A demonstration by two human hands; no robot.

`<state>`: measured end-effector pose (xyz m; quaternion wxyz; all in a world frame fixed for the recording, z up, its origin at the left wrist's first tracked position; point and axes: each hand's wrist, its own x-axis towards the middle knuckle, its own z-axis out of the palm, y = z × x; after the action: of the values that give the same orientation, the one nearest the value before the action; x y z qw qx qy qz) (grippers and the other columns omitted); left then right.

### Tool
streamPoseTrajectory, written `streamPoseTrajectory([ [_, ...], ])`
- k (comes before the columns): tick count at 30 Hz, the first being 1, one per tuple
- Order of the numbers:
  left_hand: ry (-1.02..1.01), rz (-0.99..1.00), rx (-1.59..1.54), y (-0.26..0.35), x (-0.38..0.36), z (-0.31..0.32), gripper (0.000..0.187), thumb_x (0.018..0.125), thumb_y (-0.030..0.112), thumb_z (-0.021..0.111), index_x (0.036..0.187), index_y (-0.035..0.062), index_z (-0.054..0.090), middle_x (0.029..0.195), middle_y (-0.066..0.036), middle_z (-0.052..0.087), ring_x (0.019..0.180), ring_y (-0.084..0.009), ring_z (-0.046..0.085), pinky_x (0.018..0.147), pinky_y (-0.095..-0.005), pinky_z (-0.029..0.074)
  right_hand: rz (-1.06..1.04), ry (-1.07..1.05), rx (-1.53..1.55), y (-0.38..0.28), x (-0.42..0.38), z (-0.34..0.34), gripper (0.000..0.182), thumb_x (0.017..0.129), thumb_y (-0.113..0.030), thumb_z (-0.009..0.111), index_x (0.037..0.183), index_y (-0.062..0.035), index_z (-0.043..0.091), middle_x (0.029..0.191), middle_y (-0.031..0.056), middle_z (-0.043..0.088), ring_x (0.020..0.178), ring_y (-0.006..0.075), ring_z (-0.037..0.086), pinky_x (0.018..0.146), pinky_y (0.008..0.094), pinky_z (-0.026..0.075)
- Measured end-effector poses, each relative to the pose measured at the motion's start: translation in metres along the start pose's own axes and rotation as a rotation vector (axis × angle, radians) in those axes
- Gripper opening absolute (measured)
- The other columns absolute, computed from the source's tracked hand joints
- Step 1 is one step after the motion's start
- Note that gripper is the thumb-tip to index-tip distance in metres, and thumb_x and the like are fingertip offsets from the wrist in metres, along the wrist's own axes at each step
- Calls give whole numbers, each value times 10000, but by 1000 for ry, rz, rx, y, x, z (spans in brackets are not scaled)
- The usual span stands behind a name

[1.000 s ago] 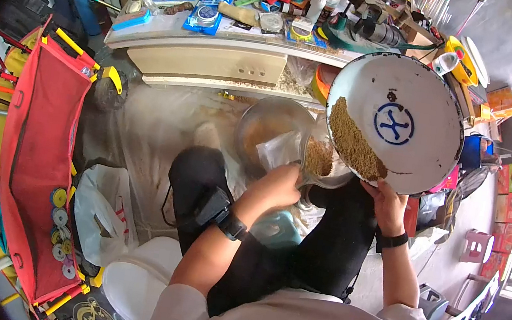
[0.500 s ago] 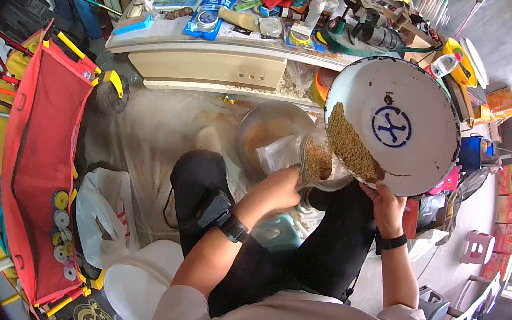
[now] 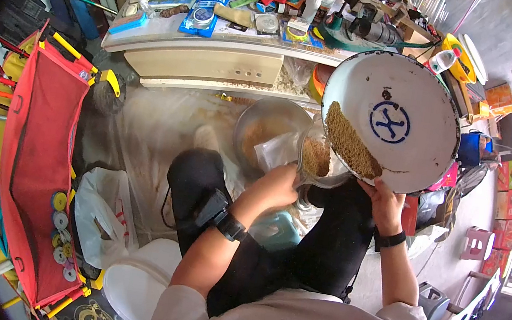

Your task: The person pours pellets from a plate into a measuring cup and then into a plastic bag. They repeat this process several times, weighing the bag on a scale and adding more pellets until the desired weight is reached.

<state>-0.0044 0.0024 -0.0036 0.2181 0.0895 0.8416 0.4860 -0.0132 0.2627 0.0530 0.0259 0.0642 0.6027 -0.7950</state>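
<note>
My right hand grips the lower rim of a white enamel basin with a blue mark and chipped dark edge. The basin is tilted to the left, and coarse brown granules lie banked along its low side. Under that side, a clear container has similar granules in it. My left hand is closed at the container's near left edge; its fingertips are partly hidden. Just left, a round metal bowl stands on the floor sheet, with a clear plastic piece at it.
A cluttered workbench runs across the far side, with a green bench tool on it. At left stands a long red bag with line spools. A white plastic bag and a white bucket are beside my left leg.
The whole view has shifted slightly, with the basin and both hands a little further left and up. Both hands keep their holds, and the granules look nearly the same.
</note>
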Motion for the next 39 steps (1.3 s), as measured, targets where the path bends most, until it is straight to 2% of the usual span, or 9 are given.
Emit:
streamPoseTrajectory([
  [18, 13, 8, -4, 7, -2, -4, 274, 694, 56, 577, 919, -94, 534, 904, -320, 596, 951, -455, 576, 797, -469, 461, -54, -40, -79, 9, 3, -11, 353, 882, 89, 454, 1226, 13, 445, 1202, 136, 521, 1072, 284, 572, 886, 511, 533],
  [30, -11, 4, 29, 8, -2, -6, 253, 690, 54, 562, 897, -91, 548, 913, -316, 599, 961, -454, 574, 817, -470, 459, -93, 16, -124, 13, 3, -10, 315, 902, 58, 467, 1216, 36, 457, 1205, 159, 526, 1079, 306, 573, 874, 482, 547],
  [33, 4, -2, 23, 8, -3, -7, 255, 689, 52, 562, 902, -87, 542, 920, -315, 599, 969, -450, 572, 817, -469, 457, -117, 73, -205, 16, 0, -5, 305, 919, 15, 482, 1221, 43, 451, 1202, 166, 523, 1076, 307, 570, 863, 467, 554],
  [38, -15, 5, 30, 7, -4, -8, 266, 688, 49, 559, 917, -85, 540, 930, -315, 598, 971, -448, 572, 827, -460, 459, -350, 128, -389, 32, -9, -2, 302, 921, -44, 518, 1203, 49, 464, 1168, 153, 543, 1028, 271, 564, 864, 426, 534],
  [39, -19, 2, 40, 5, -3, -8, 280, 687, 49, 558, 933, -84, 544, 932, -311, 600, 974, -446, 572, 830, -456, 461, -403, 112, -614, 43, -7, -20, 339, 904, -70, 559, 1210, 42, 466, 1181, 151, 541, 1043, 266, 553, 890, 409, 499],
])
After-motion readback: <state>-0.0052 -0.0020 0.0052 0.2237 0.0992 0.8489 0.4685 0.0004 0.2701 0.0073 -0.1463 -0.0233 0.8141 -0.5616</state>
